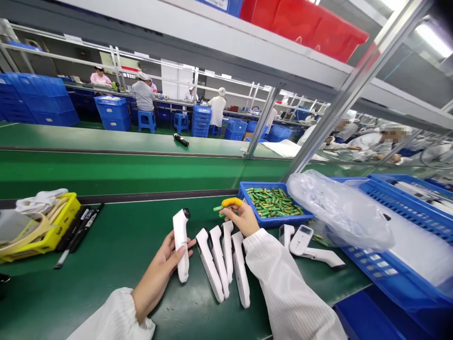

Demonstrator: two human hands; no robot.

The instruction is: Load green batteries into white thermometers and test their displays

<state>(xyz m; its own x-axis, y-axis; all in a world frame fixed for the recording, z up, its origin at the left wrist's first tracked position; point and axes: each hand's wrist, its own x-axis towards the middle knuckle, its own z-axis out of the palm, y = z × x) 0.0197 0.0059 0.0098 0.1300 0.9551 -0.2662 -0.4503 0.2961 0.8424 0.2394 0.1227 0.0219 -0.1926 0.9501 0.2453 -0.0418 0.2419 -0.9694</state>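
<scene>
My left hand (169, 257) is wrapped round a white infrared thermometer (180, 236), held upright with its dark sensor end at the top. Several more white thermometers (208, 264) lie side by side on the green table, just right of it. Above their upper ends, my right hand (240, 216) pinches green batteries (218, 209); a yellow cover sits on one finger. How many batteries it holds I cannot tell. Behind that hand stands a blue bin (276, 218) of loose green batteries (272, 200). To the right of my right sleeve lie further white thermometers (301, 240).
A yellow basket (67, 222) with cloths and several black pens (83, 231) are at the left. At the right, a clear plastic bag (339, 208) rests over a blue crate (396, 278). A metal post (339, 108) rises behind the bin. Co-workers sit farther back.
</scene>
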